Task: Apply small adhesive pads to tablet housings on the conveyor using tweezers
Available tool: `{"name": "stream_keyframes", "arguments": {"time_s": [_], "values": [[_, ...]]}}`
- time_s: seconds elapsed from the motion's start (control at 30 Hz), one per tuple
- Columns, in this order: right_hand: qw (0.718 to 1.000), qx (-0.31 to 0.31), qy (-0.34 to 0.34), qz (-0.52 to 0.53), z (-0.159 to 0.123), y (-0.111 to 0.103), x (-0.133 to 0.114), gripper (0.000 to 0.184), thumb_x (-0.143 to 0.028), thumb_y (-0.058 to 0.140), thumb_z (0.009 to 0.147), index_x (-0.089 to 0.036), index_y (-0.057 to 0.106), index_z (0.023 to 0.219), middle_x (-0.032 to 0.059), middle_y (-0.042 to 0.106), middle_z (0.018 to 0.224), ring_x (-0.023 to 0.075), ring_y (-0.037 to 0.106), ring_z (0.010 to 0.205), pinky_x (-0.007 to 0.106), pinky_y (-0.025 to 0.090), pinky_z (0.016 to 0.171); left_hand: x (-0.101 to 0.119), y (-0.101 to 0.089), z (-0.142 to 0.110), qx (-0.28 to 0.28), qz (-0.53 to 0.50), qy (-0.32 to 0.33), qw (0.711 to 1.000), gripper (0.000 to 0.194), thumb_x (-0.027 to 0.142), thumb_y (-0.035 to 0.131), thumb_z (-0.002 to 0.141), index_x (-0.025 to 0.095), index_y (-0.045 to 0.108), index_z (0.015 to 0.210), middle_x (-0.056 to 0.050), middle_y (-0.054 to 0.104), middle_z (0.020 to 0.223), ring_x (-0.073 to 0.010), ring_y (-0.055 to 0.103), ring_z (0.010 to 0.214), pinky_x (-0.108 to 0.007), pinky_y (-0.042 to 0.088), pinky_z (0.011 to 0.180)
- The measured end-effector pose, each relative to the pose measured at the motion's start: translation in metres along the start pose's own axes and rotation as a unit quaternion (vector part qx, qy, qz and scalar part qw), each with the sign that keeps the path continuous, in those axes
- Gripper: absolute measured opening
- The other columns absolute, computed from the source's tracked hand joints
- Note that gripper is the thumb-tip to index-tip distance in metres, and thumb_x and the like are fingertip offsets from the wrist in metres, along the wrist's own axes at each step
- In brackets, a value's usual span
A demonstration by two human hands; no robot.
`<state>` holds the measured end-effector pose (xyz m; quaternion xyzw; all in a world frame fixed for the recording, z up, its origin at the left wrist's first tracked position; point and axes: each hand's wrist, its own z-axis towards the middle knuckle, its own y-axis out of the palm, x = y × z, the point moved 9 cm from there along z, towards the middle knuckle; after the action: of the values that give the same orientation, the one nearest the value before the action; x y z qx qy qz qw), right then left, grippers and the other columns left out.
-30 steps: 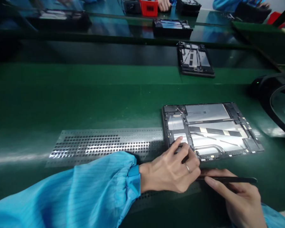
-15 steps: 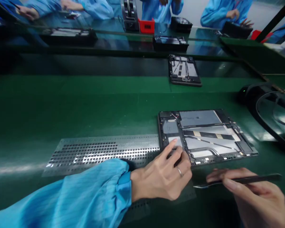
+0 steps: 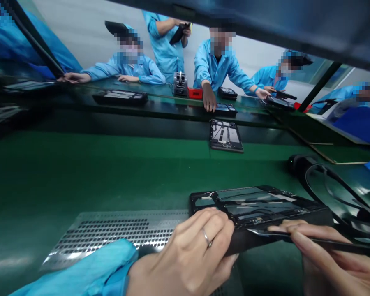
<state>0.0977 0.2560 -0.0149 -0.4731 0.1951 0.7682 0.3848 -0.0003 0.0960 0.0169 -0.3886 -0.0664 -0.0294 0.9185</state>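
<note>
While left hand (image 3: 185, 255) grips tilted tablet frame (image 3: 259, 207), right hand (image 3: 336, 267) pinches black tweezers (image 3: 333, 242).

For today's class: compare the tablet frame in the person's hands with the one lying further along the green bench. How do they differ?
The near tablet frame is tipped up, gripped by the left hand, while the far tablet frame lies flat on the green mat, untouched. A slim black tool, held in the right hand, lies close to the near frame's edge; the far frame has none. Both show black rims around silver panels.
</note>
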Motion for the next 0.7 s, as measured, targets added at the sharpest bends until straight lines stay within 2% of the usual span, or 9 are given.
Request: {"name": "stream_keyframes", "arguments": {"time_s": [0.17, 0.3, 0.47, 0.57, 0.7], "values": [[1.000, 0.011, 0.011, -0.001, 0.003, 0.001, 0.002, 0.015, -0.012, 0.075, 0.062, -0.023, 0.074, 0.072, 0.0061, 0.071, 0.074, 0.0244, 0.068, 0.062, 0.027, 0.060, 0.060, -0.001, 0.006, 0.001, -0.004, 0.000, 0.004, 1.000, 0.028, 0.018, 0.032, 0.094, 0.009, 0.058, 0.089, -0.007, 0.064, 0.083, -0.0158, 0.062, 0.078, -0.025, 0.052, 0.074], [0.999, 0.004, -0.038, -0.008, 0.002, 0.008, -0.009, 0.020, -0.008, 0.071, 0.065, -0.025, 0.074, 0.076, 0.0019, 0.071, 0.073, 0.0196, 0.069, 0.062, 0.020, 0.058, 0.061, 0.000, 0.006, -0.002, -0.003, -0.003, 0.005, 1.000, 0.025, 0.019, 0.035, 0.093, 0.011, 0.058, 0.085, -0.006, 0.063, 0.082, -0.0153, 0.061, 0.076, -0.024, 0.052, 0.071], [0.996, 0.014, -0.077, -0.032, -0.003, 0.009, -0.014, 0.025, -0.003, 0.066, 0.066, -0.024, 0.073, 0.077, 0.0008, 0.071, 0.073, 0.0197, 0.069, 0.062, 0.021, 0.058, 0.059, -0.001, 0.002, 0.000, -0.016, 0.017, -0.007, 1.000, 0.014, 0.017, 0.046, 0.088, 0.011, 0.058, 0.089, -0.006, 0.064, 0.086, -0.0154, 0.061, 0.079, -0.024, 0.052, 0.074], [0.994, 0.015, -0.101, -0.037, -0.005, 0.010, -0.017, 0.027, -0.002, 0.066, 0.067, -0.025, 0.072, 0.079, -0.0010, 0.071, 0.073, 0.0176, 0.069, 0.063, 0.021, 0.058, 0.062, -0.001, 0.001, 0.001, -0.013, 0.010, -0.005, 1.000, 0.019, 0.017, 0.041, 0.091, 0.011, 0.058, 0.088, -0.006, 0.064, 0.084, -0.0156, 0.061, 0.078, -0.024, 0.051, 0.072], [0.996, 0.023, -0.082, -0.037, -0.004, 0.007, -0.015, 0.024, -0.005, 0.069, 0.066, -0.025, 0.073, 0.078, -0.0016, 0.071, 0.071, 0.0152, 0.068, 0.064, 0.020, 0.057, 0.065, -0.001, 0.001, 0.001, -0.009, -0.002, -0.001, 1.000, 0.032, 0.019, 0.029, 0.095, 0.010, 0.059, 0.087, -0.007, 0.063, 0.083, -0.0157, 0.061, 0.077, -0.024, 0.051, 0.071]]}}
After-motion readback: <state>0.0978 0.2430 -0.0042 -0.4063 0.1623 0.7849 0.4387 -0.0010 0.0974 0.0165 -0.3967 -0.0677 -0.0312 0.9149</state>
